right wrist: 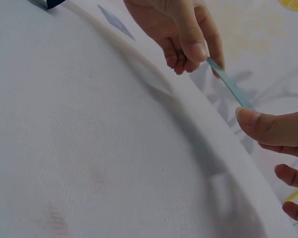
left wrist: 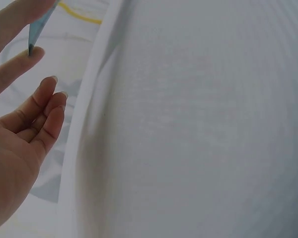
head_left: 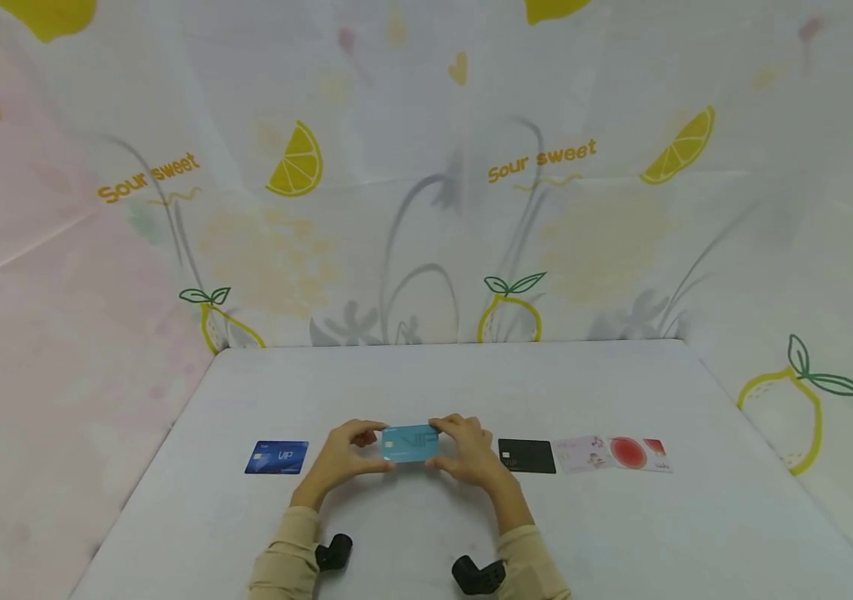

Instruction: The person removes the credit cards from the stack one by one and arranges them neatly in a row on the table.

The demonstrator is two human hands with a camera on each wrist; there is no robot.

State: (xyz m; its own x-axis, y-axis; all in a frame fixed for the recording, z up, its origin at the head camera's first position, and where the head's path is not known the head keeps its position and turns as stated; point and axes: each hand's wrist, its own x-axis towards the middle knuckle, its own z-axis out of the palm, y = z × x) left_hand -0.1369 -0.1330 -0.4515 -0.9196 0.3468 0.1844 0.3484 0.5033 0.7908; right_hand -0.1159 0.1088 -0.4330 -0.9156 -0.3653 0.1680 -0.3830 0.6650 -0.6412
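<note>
A light blue VIP card (head_left: 410, 444) is held up between both hands above the white table, its printed face toward the head camera. My left hand (head_left: 345, 457) pinches its left edge between thumb and index finger. On the opposite edge, my right hand (head_left: 469, 454) pinches it the same way. In the right wrist view the card (right wrist: 231, 83) appears almost edge-on, with the left hand (right wrist: 181, 32) at its far end and the right thumb (right wrist: 268, 128) at its near end. The left wrist view shows only a sliver of the card (left wrist: 38, 30) by the left hand (left wrist: 20, 114).
On the white table (head_left: 426, 383), a dark blue VIP card (head_left: 277, 457) lies to the left. To the right, a black card (head_left: 527, 456), a pale pink floral card (head_left: 582, 454) and a red-and-white card (head_left: 638, 454) lie in a row. A lemon-print cloth (head_left: 411, 233) hangs behind.
</note>
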